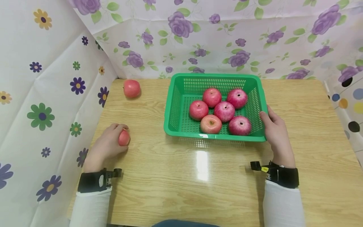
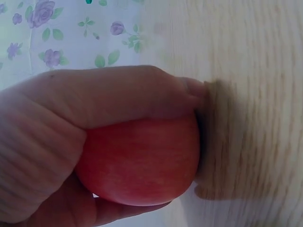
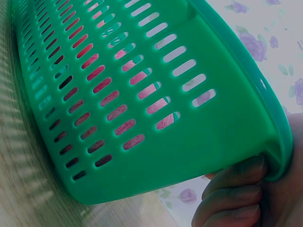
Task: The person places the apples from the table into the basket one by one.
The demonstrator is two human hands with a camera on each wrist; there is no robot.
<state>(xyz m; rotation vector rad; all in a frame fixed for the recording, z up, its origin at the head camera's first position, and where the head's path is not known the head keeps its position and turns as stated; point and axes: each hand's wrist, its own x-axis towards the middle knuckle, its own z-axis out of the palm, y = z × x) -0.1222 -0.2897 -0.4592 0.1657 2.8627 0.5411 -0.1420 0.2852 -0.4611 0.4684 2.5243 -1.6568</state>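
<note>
My left hand [image 1: 106,143] grips a red apple [image 1: 124,137] at the left of the table, thumb on one side and fingers on the other. In the left wrist view the held apple [image 2: 142,163] sits close against the wooden surface. My right hand [image 1: 277,132] holds the right end of a green plastic basket [image 1: 166,110], thumb over the rim. The right wrist view has curled fingers [image 3: 236,191] under the lip of the slotted basket wall [image 3: 199,137]. Several apples [image 1: 211,124] lie inside the basket, some pinkish red, others darker and streaked.
Another red apple [image 1: 131,88] stands at the table's far left corner, behind my left hand. Flowered sheets [image 1: 158,47] hang along the back and left edges of the wooden table [image 1: 170,176]. A dotted cover [image 1: 350,104] borders the right side.
</note>
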